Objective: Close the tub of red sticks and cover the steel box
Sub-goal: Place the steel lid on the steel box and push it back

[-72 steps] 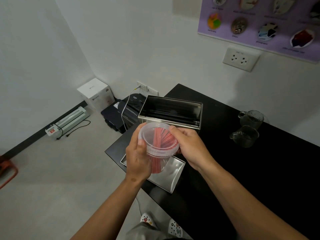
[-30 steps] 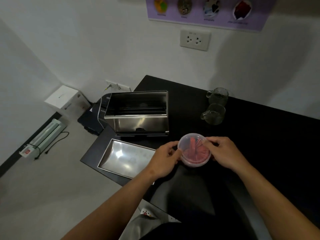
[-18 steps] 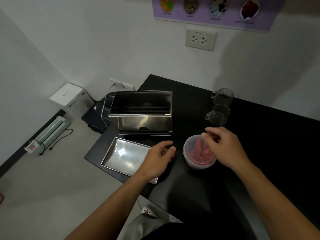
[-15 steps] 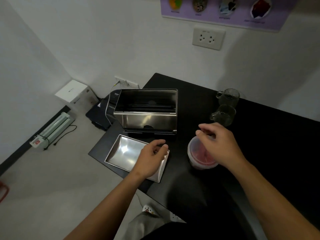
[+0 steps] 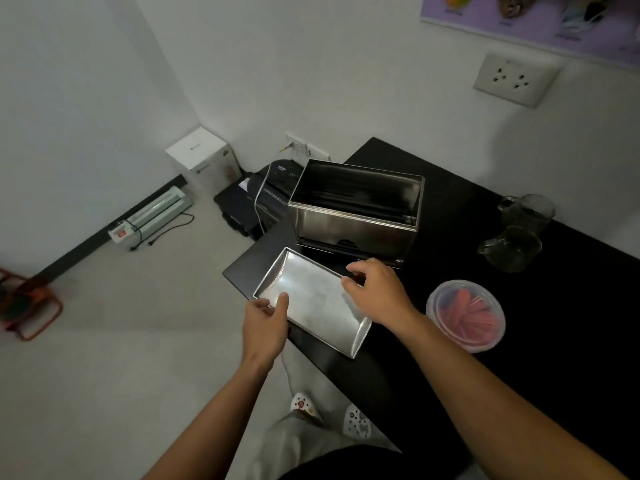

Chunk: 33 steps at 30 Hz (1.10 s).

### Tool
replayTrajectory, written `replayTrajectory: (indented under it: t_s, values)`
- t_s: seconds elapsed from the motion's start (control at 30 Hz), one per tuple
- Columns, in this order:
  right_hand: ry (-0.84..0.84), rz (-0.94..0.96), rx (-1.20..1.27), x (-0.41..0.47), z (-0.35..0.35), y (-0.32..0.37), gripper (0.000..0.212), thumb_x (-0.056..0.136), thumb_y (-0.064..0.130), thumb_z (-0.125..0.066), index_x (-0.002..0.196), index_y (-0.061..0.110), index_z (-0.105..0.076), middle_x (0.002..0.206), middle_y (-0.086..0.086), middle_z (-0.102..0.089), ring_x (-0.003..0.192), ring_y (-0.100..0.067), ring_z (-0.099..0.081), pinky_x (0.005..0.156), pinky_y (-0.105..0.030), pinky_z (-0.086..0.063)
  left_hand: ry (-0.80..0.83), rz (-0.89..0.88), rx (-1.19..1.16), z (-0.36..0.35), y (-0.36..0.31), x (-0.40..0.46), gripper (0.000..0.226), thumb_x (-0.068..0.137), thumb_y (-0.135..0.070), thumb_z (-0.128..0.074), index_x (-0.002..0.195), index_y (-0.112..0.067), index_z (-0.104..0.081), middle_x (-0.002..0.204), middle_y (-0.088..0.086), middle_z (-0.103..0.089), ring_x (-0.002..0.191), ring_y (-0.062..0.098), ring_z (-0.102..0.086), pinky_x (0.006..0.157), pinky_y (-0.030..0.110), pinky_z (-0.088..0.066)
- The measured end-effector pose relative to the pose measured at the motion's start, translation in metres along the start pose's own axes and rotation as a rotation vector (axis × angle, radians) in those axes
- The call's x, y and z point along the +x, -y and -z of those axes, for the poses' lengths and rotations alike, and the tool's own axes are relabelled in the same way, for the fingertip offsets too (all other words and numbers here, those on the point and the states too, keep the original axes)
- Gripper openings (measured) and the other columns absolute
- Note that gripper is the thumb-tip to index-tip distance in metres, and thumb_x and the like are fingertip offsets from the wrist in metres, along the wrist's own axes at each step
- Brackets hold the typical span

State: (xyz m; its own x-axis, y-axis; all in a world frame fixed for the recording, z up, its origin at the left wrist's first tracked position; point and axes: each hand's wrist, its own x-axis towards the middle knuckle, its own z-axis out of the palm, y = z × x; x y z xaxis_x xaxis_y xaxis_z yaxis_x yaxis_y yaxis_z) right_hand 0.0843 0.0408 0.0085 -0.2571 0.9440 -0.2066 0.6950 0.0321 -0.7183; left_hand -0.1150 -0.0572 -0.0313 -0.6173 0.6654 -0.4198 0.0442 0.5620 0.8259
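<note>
The clear round tub of red sticks [image 5: 465,315] stands on the black table [image 5: 519,393] with its lid on, free of both hands. The open steel box [image 5: 356,206] stands at the table's back left corner. Its flat steel lid [image 5: 311,301] lies upside down in front of it at the table's edge. My left hand [image 5: 265,323] grips the lid's near left corner, thumb on the inside. My right hand [image 5: 375,291] rests fingers on the lid's far right edge.
Two glass cups [image 5: 516,233] stand at the back right of the table. On the floor to the left are a black device [image 5: 256,202], a white box [image 5: 202,159] and a laminator [image 5: 152,216]. A wall socket [image 5: 512,79] is above.
Both hands set the closed tub down on the table and let go. They moved left to the steel lid and now hold it at opposite edges.
</note>
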Motion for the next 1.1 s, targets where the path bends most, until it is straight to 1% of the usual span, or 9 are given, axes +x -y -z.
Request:
replayTrajectory:
  t_s: [0.23,0.37,0.43,0.67,0.77,0.83,0.97,1.03,1.1]
  values:
    - [0.063,-0.079,-0.180,0.017,-0.036,-0.014,0.042,0.098,0.031,-0.062,0.138,0.018,-0.063,0.136,-0.009,-0.061,0.126,-0.031,-0.057,0.104,-0.043,-0.046,-0.038,0.085,0.002,-0.003,0.008,0.017,0.059,0.087,-0.049,-0.076,0.120,-0.016,-0.040,0.089,0.011,-0.069,0.084,0.032,-0.074,0.086,0.055,-0.064]
    - [0.043,-0.088,-0.187,0.022,-0.045,-0.017,0.040,0.102,0.026,-0.058,0.141,0.019,-0.059,0.136,-0.008,-0.063,0.126,-0.030,-0.057,0.102,-0.042,-0.047,0.051,0.089,-0.029,-0.007,0.010,0.021,0.055,0.090,-0.032,-0.077,0.122,0.003,-0.050,0.074,0.011,-0.065,0.052,0.020,-0.067,0.053,0.036,-0.061]
    - [0.018,-0.093,-0.168,0.023,-0.048,-0.019,0.036,0.103,0.022,-0.054,0.137,0.018,-0.063,0.131,-0.008,-0.066,0.122,-0.031,-0.060,0.098,-0.040,-0.048,0.061,0.087,-0.018,-0.007,0.012,0.024,0.047,0.092,-0.021,-0.073,0.124,0.007,-0.052,0.070,0.011,-0.064,0.046,0.016,-0.062,0.049,0.032,-0.056]
    - [0.013,-0.118,-0.055,0.023,-0.051,-0.015,0.026,0.106,0.020,-0.051,0.124,0.023,-0.068,0.114,-0.007,-0.074,0.105,-0.030,-0.067,0.086,-0.044,-0.056,0.022,0.055,-0.059,0.001,0.016,0.025,0.036,0.096,-0.006,-0.067,0.126,-0.014,-0.050,0.073,0.008,-0.072,0.064,0.022,-0.072,0.077,0.054,-0.066]
    - [0.046,-0.133,0.008,0.024,-0.046,-0.011,0.024,0.104,0.019,-0.051,0.118,0.024,-0.070,0.105,-0.005,-0.074,0.096,-0.028,-0.068,0.082,-0.043,-0.057,-0.017,0.000,-0.163,0.009,0.008,0.023,0.036,0.095,-0.011,-0.073,0.124,-0.015,-0.054,0.085,-0.003,-0.070,0.061,0.011,-0.071,0.065,0.039,-0.066]
    - [0.075,-0.131,0.073,0.024,-0.042,-0.007,0.024,0.102,0.014,-0.053,0.111,0.022,-0.073,0.100,-0.001,-0.075,0.093,-0.022,-0.070,0.080,-0.035,-0.056,-0.014,-0.068,-0.209,0.018,-0.003,0.023,0.048,0.096,-0.018,-0.077,0.136,-0.018,-0.051,0.111,-0.010,-0.068,0.076,-0.001,-0.075,0.059,0.019,-0.061]
    - [0.255,-0.186,0.196,0.024,-0.029,0.010,0.021,0.102,0.011,-0.058,0.108,0.020,-0.077,0.098,-0.002,-0.078,0.095,-0.018,-0.073,0.075,-0.021,-0.052,0.105,-0.255,-0.211,0.040,-0.027,0.025,0.070,0.102,-0.030,-0.070,0.162,-0.029,-0.034,0.149,-0.010,-0.055,0.127,0.005,-0.062,0.093,0.020,-0.058]
    - [0.355,-0.209,0.246,0.023,-0.019,0.021,0.019,0.103,0.013,-0.060,0.108,0.020,-0.077,0.098,-0.001,-0.079,0.091,-0.014,-0.072,0.074,-0.021,-0.050,0.165,-0.386,-0.160,0.050,-0.042,0.027,0.067,0.098,-0.042,-0.067,0.158,-0.034,-0.037,0.148,-0.017,-0.051,0.125,-0.012,-0.059,0.093,0.012,-0.053]
    - [0.431,-0.238,0.291,0.020,-0.010,0.031,0.018,0.102,0.013,-0.060,0.110,0.018,-0.076,0.096,0.000,-0.077,0.085,-0.012,-0.068,0.075,-0.024,-0.050,0.220,-0.468,-0.123,0.058,-0.054,0.031,0.065,0.091,-0.052,-0.065,0.150,-0.035,-0.043,0.145,-0.017,-0.052,0.128,-0.009,-0.058,0.098,0.016,-0.054]
